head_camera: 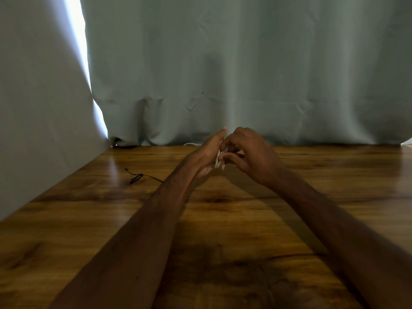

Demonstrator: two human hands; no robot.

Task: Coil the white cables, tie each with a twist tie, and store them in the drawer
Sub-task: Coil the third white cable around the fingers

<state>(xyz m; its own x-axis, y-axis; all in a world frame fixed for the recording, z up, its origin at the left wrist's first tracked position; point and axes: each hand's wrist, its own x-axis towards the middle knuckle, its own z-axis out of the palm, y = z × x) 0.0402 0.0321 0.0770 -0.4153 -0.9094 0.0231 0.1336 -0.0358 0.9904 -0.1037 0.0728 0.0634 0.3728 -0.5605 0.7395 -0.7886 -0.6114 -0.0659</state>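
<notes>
Reaching forward over the wooden table (312, 197), both forearms converge at mid-table. The left hand (207, 157) stands edge-on, fingers straight, palm against the white cable bundle (219, 162). The right hand (252, 152) curls its fingers around the bundle, pinching it above the tabletop. A black twist tie (134, 178) lies to the left, well apart.

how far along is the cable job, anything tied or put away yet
Done: nothing visibly; no tied coil or drawer shows. In hand: a small white cable bundle sits against the left hand, and the right hand pinches it, above the table. Left: a thin dark wire, likely a twist tie, lies unused on the table, so tying and storing probably remain.
</notes>
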